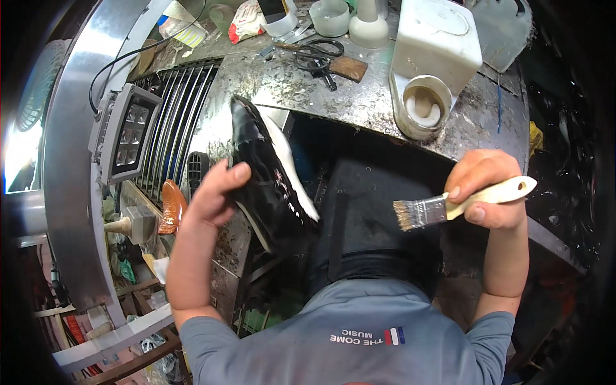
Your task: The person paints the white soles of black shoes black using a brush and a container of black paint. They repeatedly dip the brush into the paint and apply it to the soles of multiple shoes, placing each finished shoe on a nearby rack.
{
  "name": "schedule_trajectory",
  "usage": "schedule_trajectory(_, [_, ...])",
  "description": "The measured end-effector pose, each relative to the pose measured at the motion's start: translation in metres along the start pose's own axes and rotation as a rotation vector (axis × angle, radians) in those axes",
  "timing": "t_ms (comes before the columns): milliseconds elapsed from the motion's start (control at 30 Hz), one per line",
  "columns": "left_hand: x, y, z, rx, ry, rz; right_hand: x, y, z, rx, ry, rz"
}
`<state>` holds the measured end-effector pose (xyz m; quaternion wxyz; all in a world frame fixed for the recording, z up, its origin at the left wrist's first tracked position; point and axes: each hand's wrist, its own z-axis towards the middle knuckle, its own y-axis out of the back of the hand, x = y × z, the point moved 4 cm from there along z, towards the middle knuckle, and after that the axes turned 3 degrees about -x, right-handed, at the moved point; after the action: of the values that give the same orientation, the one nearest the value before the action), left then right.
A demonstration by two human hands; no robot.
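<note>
My left hand (215, 192) is closed around a glossy black shoe (262, 170), its thumb lying over the near side. The shoe is tilted, with its narrow end pointing up and away and a white strip running along its right side. Part of the hand is hidden behind the shoe. On the right, my right hand (491, 186) grips the pale handle of a flat paintbrush (428, 212). Its bristles point left and stay apart from the shoe. A whitish open pot (404, 122) stands on the bench beyond, attached to a white plastic container (439, 42).
Black-handled scissors (319, 56) and a brown block (348, 68) lie on the stained metal bench (359, 102). A lamp (131, 131) and metal bars (183, 96) are at left, near a brown shoe (172, 206). A white bottle (368, 29) stands at the back.
</note>
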<state>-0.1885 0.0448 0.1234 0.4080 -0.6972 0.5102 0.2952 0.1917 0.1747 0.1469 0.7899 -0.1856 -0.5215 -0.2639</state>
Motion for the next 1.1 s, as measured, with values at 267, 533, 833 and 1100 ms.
schedule_trajectory(267, [-0.101, 0.156, 0.047, -0.421, -0.084, 0.456, -0.011, 0.012, -0.026, -0.18, -0.042, -0.079])
schedule_trajectory(533, [-0.168, 0.384, 0.079, -1.058, -0.291, 0.79, -0.034, 0.02, -0.031, -0.392, -0.126, -0.15])
schedule_trajectory(833, [-0.162, 0.499, 0.137, -1.435, -0.219, 1.178, -0.06, 0.021, -0.013, -0.449, -0.286, -0.146])
schedule_trajectory(1100, [-0.154, 0.525, 0.17, -1.45, -0.123, 1.355, -0.074, 0.011, 0.011, -0.411, -0.367, -0.138])
